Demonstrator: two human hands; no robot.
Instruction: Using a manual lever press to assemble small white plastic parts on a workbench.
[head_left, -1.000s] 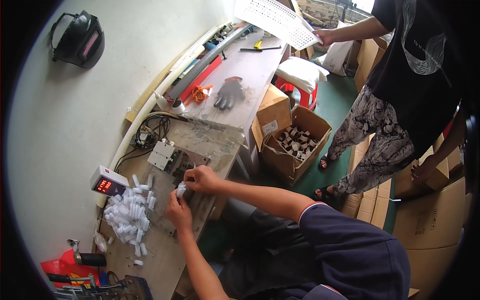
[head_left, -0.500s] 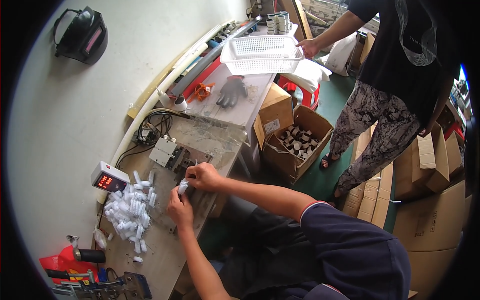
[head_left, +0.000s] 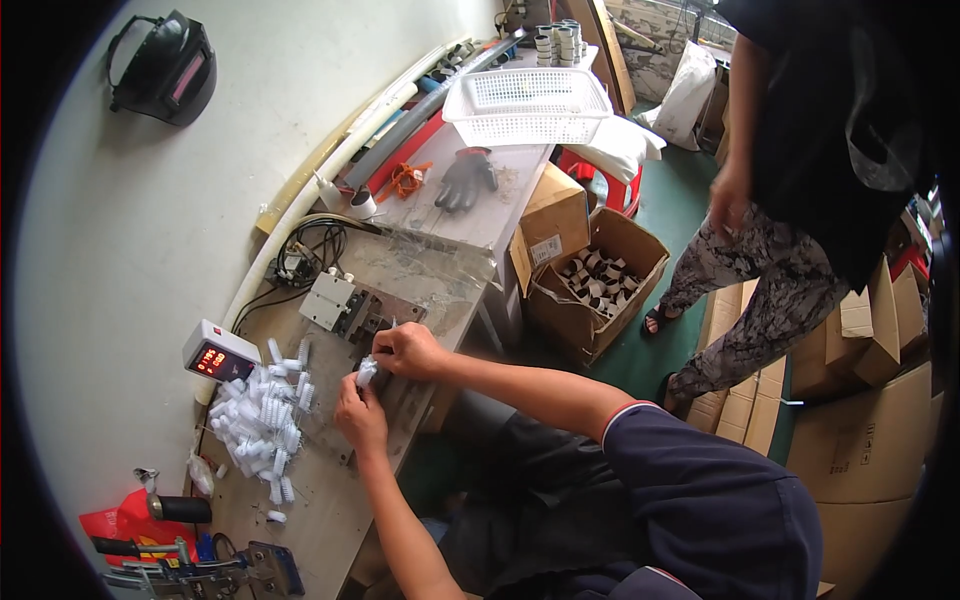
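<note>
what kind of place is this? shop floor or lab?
Most likely a small workshop or assembly shop floor, not a lab. A rough workbench holds a pile of small white plastic parts, a welding mask hangs on the wall, and open cardboard boxes of parts stand on the floor.

Long grey workbench (head_left: 455, 215) set against the pale wall (head_left: 150, 200). Left hand (head_left: 360, 418) and right hand (head_left: 408, 350) above the near half, touching a small white ribbed plastic part (head_left: 366, 372) between them. Heap of white ribbed plastic parts (head_left: 262, 415) left of the hands; small box with red digital display (head_left: 220, 352) behind the heap. Grey work glove (head_left: 465, 180) farther back, white plastic mesh basket (head_left: 527, 105) beyond it. Open brown cardboard box (head_left: 598, 285) on the floor, right of the bench.
</note>
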